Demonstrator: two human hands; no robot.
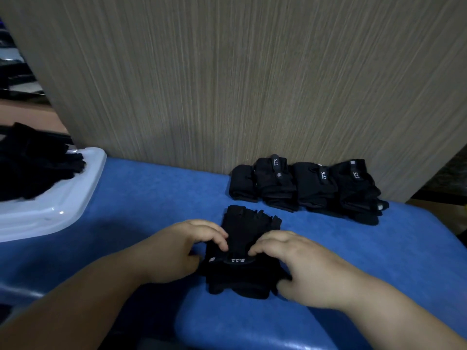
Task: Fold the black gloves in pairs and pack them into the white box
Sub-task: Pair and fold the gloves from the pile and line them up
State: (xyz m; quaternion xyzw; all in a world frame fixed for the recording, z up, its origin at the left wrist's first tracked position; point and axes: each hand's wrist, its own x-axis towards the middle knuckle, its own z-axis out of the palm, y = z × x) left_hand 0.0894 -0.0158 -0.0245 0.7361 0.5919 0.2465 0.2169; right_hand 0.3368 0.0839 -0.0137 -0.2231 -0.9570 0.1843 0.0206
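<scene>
Two hands were on the work at once. My left hand (182,251) gripped the left edge of the pair of black gloves (242,276), with the fingers curled over the top of the cloth and the thumb tucked against its side. My right hand (298,266) gripped the right edge, fingertips bent down on the upper face and the thumb pinching in at the near corner. Both hands were clamped on that one pair.

The pair lay flat on the blue table top (151,198) just in front of me. Its finger ends pointed away from me toward the wood-grain panel (252,84), and its cuff end lay nearest my body. A strap with pale lettering ran across it between my fingertips. I could not tell how many layers lay under my hands, since the black cloth showed no seams in the dim light.

Four folded bundles (305,188) stood in a row beyond the pair, touching one another and backed against the foot of the panel. Three of them showed the pale lettering. They were near the pair but apart from it.

The white box (63,198) sat at the far left of the table, well apart from my hands. A heap of loose gloves (38,168) filled it and rose above its rim.
</scene>
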